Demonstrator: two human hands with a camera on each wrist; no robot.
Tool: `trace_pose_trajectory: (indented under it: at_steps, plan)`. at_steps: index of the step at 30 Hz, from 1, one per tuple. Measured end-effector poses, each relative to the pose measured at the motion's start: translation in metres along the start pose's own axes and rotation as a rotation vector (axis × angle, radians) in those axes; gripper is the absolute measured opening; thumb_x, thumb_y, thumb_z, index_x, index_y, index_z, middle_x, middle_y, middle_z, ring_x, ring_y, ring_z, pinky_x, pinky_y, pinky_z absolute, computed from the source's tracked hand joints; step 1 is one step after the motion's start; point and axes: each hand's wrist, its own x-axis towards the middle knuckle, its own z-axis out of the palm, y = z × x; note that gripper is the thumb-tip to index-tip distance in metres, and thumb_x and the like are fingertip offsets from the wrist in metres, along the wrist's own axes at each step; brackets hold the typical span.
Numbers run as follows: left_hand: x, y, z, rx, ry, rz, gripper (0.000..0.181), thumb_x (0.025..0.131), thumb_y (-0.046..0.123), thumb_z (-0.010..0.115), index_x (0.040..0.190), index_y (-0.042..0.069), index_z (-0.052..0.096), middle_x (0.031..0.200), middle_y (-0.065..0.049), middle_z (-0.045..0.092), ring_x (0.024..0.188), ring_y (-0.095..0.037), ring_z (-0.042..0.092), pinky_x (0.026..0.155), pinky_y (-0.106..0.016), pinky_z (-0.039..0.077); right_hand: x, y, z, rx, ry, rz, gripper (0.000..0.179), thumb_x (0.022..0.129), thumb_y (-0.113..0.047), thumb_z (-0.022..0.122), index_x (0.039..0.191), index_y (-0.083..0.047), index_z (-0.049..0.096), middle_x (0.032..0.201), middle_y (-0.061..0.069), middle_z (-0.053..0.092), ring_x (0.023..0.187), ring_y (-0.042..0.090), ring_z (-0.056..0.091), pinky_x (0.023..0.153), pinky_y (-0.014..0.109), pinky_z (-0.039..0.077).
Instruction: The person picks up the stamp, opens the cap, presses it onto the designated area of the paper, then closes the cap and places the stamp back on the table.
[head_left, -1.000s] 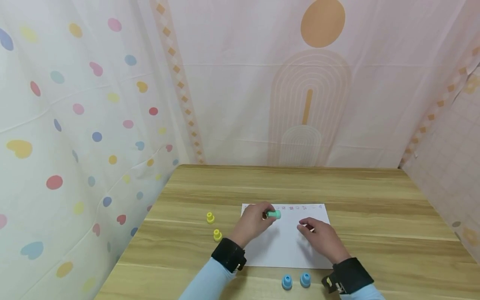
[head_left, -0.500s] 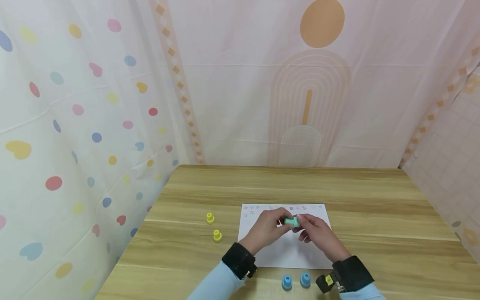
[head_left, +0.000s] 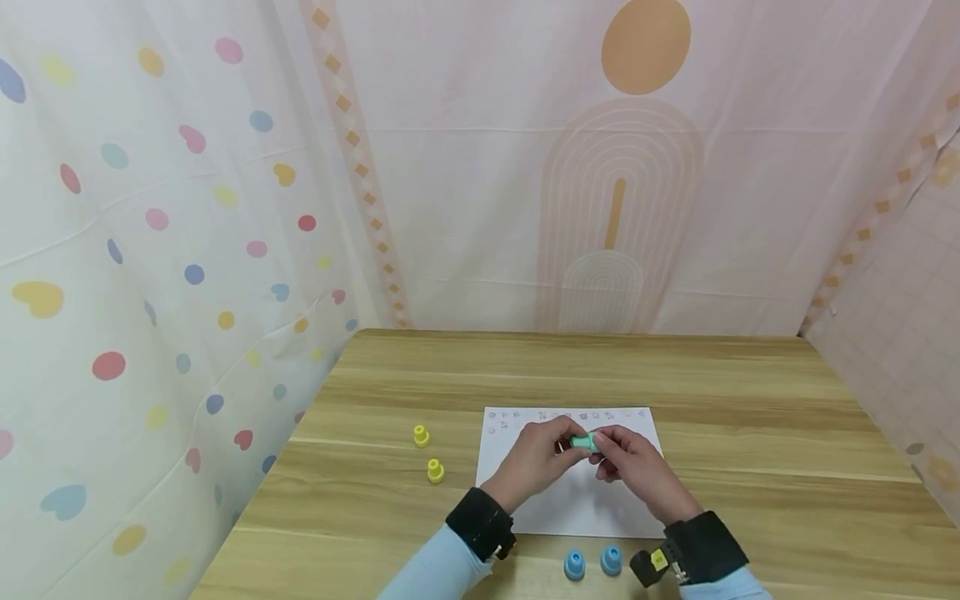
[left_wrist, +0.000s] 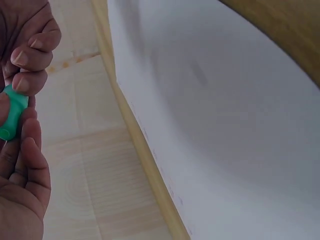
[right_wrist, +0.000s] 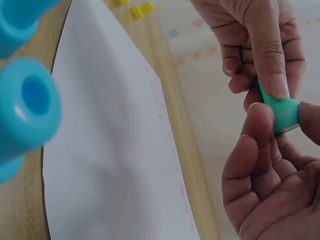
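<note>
A small green toy stamp (head_left: 582, 442) is held sideways between both hands, above a white sheet of paper (head_left: 592, 510). My left hand (head_left: 531, 462) pinches its left, narrower end with thumb and fingertips. On the other end, the thumb and fingers of my right hand (head_left: 643, 468) grip the wide rim. The right wrist view shows the green stamp (right_wrist: 286, 111) most plainly, with a pale band round that rim. Fingers partly cover the green stamp (left_wrist: 17, 111) in the left wrist view. Small red and purple prints (head_left: 583, 416) run along the paper's far edge.
Two yellow stamps (head_left: 422, 436) stand on the wooden table (head_left: 720, 367) left of the paper. Two blue stamps (head_left: 574, 565) stand at its near edge, close to my right wrist. A patterned curtain (head_left: 465, 208) hangs behind and beside the table.
My left hand has carried the green stamp rightward to my right hand, whose fingers have taken hold of its wide end. Over the last half second both hands have hardly moved.
</note>
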Motion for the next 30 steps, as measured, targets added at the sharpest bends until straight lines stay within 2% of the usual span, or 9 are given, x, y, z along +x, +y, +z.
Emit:
trace_pose_trajectory:
  at_steps: [11, 15, 19, 24, 30]
  plan:
    - [0.002, -0.002, -0.005, -0.169, -0.038, -0.082, 0.01, 0.094, 0.018, 0.07, 0.104, 0.016, 0.069, 0.085, 0.011, 0.062, 0.074, -0.006, 0.053, 0.066, -0.022, 0.047, -0.002, -0.001, -0.005, 0.075, -0.098, -0.021, 0.038, 0.108, -0.026, 0.042, 0.126, 0.006, 0.05, 0.094, 0.008, 0.056, 0.085, 0.02, 0.057, 0.079, 0.029, 0.05]
    - [0.002, -0.002, -0.007, -0.212, -0.029, -0.096, 0.01, 0.093, 0.019, 0.07, 0.103, 0.016, 0.069, 0.085, 0.01, 0.063, 0.074, -0.006, 0.053, 0.066, -0.022, 0.047, -0.002, -0.002, -0.006, 0.115, -0.057, -0.009, 0.036, 0.109, -0.023, 0.041, 0.127, 0.006, 0.049, 0.094, 0.008, 0.056, 0.084, 0.02, 0.057, 0.078, 0.028, 0.051]
    - [0.004, -0.003, -0.011, -0.162, -0.015, -0.082, 0.011, 0.093, 0.022, 0.071, 0.103, 0.016, 0.068, 0.084, 0.01, 0.061, 0.073, -0.006, 0.052, 0.062, -0.022, 0.045, -0.002, -0.002, -0.006, 0.093, 0.011, 0.006, 0.035, 0.108, -0.022, 0.044, 0.127, 0.006, 0.05, 0.095, 0.01, 0.057, 0.084, 0.02, 0.057, 0.078, 0.028, 0.051]
    - [0.011, -0.008, -0.018, -0.1, -0.005, -0.08, 0.013, 0.093, 0.024, 0.071, 0.104, 0.017, 0.069, 0.084, 0.009, 0.06, 0.073, -0.008, 0.051, 0.061, -0.022, 0.044, -0.002, -0.002, -0.005, 0.013, 0.08, 0.022, 0.035, 0.107, -0.023, 0.047, 0.127, 0.005, 0.051, 0.095, 0.012, 0.059, 0.082, 0.021, 0.058, 0.077, 0.028, 0.051]
    - [0.02, -0.012, -0.027, -0.015, -0.022, -0.073, 0.016, 0.094, 0.023, 0.07, 0.107, 0.015, 0.069, 0.085, 0.008, 0.06, 0.075, -0.009, 0.052, 0.062, -0.022, 0.046, -0.003, 0.0, -0.006, -0.044, 0.114, 0.028, 0.035, 0.106, -0.024, 0.048, 0.126, 0.003, 0.053, 0.096, 0.015, 0.059, 0.082, 0.021, 0.057, 0.076, 0.028, 0.05]
